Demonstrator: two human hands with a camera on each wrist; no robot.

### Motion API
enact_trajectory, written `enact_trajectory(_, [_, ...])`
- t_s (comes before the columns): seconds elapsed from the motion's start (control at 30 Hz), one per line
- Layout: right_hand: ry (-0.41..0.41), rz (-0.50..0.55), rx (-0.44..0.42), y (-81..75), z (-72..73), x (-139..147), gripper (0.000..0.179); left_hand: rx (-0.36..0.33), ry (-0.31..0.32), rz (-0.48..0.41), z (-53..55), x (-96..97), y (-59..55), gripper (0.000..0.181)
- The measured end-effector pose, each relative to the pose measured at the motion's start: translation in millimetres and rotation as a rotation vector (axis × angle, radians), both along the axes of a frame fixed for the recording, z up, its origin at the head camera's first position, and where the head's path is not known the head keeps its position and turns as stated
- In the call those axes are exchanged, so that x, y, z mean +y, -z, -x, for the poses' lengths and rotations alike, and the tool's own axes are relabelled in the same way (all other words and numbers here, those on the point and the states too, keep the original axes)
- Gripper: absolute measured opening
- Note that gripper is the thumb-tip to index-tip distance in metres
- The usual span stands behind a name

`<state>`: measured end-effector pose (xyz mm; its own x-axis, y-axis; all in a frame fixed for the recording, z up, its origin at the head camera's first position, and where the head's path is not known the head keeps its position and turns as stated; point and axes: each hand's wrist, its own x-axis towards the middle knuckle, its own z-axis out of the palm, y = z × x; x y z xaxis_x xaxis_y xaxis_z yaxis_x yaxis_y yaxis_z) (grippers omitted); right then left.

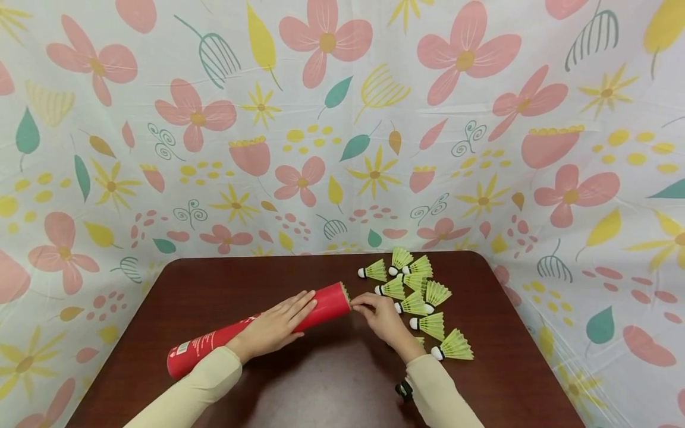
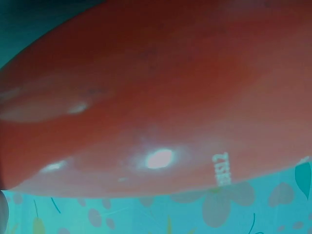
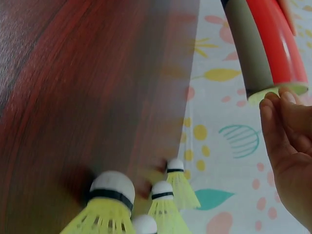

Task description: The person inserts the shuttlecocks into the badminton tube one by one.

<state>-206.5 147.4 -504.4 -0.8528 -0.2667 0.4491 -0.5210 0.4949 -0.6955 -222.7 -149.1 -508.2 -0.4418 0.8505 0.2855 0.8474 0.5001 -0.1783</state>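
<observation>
A red shuttlecock tube [image 1: 329, 303] slants across the left half of the table, its mouth toward the right. My left hand [image 1: 275, 326] holds it around the middle, fingers over the top and thumb on the near side. Red tube wall [image 2: 161, 107] fills most of the left wrist view. At the mouth, the yellow-green skirt edge of a shuttlecock [image 3: 263, 94] shows; the rest of it is hidden inside. My right hand [image 1: 384, 318] pinches that edge between thumb and fingertips, seen close in the right wrist view.
Several loose yellow-green shuttlecocks [image 1: 430, 325] with white heads lie on the right of the dark brown table [image 1: 299, 386], some just beside my right forearm. A small black object [image 1: 404, 390] sits by my right sleeve. A flower-patterned cloth [image 1: 374, 178] hangs behind the table.
</observation>
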Motion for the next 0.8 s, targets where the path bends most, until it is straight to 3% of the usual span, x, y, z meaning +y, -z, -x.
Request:
enact_trajectory(0.33, [0.153, -0.002, -0.051, -5.7, -14.2, 40.6, 0.019, 0.029, 0.037, -0.036, 3.3, -4.1, 3.1, 0.1])
enact_trajectory(0.57, [0.256, -0.047, -0.016, -7.9, -30.5, 76.9, 0.021, 0.015, 0.043, -0.053, 2.5, -5.5, 3.1, 0.1])
enact_trajectory(0.8, [0.351, -0.034, -0.106, -2.9, -42.5, 103.5, 0.021, -0.013, 0.023, -0.04, -0.3, -7.5, 4.1, 0.101])
